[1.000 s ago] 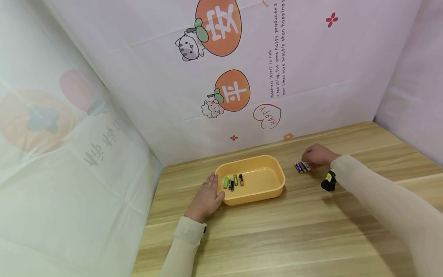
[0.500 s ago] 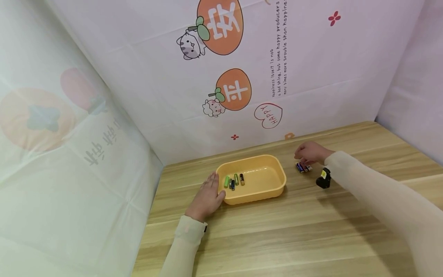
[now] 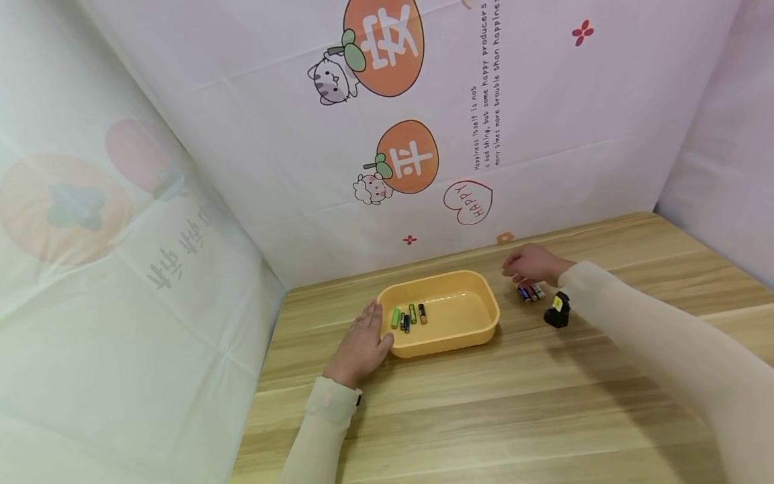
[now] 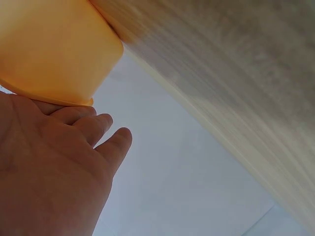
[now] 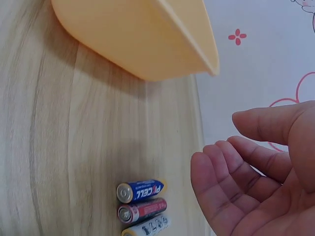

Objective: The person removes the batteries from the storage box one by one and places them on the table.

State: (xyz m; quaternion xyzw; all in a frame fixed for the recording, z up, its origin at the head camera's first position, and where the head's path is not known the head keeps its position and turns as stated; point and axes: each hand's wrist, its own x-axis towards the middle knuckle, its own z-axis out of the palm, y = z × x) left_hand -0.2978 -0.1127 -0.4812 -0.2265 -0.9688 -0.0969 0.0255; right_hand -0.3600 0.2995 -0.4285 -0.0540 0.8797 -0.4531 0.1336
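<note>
My left hand (image 3: 359,344) rests against the left rim of a yellow plastic basin (image 3: 457,343), fingers straight. Several batteries, including a bright green battery (image 3: 396,318) and a black one with a copper-coloured end (image 3: 422,314), lie on its floor toward the left. Right of the basin, my right hand (image 3: 535,264) hovers over the table, its fingers loosely bent around nothing. Beside that hand in the right wrist view, a blue battery (image 5: 141,191), a red battery (image 5: 142,210) and a white battery (image 5: 149,226) lie side by side on the wood.
The wood-grain table (image 3: 459,417) ends against a printed white cloth (image 3: 302,235) at the back. Another cloth (image 3: 145,323) hangs along the left side. A black wrist camera (image 3: 557,310) is worn at the right sleeve.
My right hand has shifted left, from over the battery row toward the basin, uncovering more of the three batteries. The left hand and the basin stay where they were.
</note>
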